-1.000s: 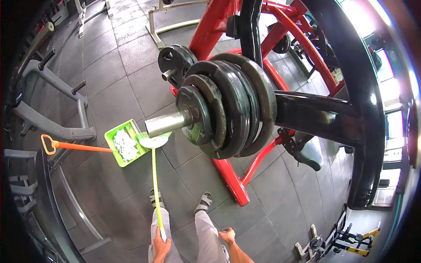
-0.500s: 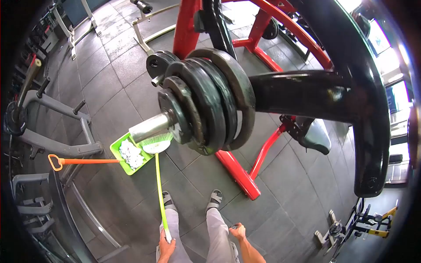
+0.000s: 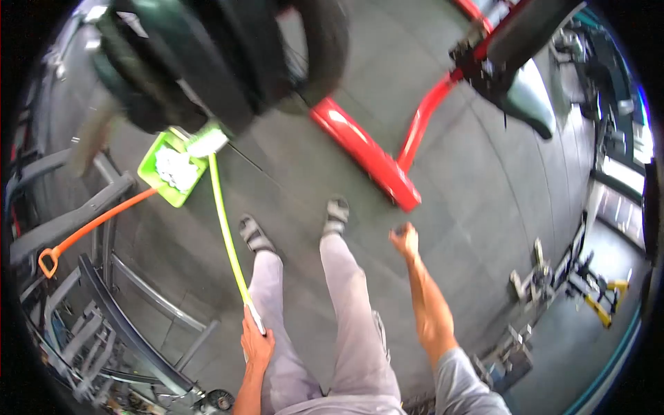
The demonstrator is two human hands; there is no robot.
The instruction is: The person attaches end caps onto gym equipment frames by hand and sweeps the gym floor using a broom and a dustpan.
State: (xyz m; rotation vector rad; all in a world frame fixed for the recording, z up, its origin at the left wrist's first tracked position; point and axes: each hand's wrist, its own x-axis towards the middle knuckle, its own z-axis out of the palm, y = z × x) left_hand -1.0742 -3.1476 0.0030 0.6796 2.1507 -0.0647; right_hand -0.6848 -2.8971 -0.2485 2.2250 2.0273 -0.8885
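Note:
My left hand (image 3: pixel 257 342) is closed around the white grip of a broom (image 3: pixel 225 225) with a yellow-green handle. The broom's pale head rests at the edge of a lime-green dustpan (image 3: pixel 147 168) on the floor. Crumpled white scraps (image 3: pixel 176 169), apparently paper, lie in the pan, whose long orange handle stretches left. Held out ahead of my right leg, my right hand (image 3: pixel 405 242) is closed; a small dark thing shows at its fingers, too blurred to name. That hand is nearest to a red machine foot (image 3: pixel 366 155).
Dark weight plates (image 3: pixel 207 62), blurred and close, cover the upper left. A padded seat (image 3: pixel 529 100) is at upper right. Grey machine frames (image 3: pixel 149 297) line the left side. Dark tiled flooring (image 3: pixel 470 221) spreads right of my feet, with more equipment beyond.
My view has tilted downward, and the plates loom larger at upper left. My right arm has reached farther forward, its hand still closed. The left hand keeps its hold on the broom.

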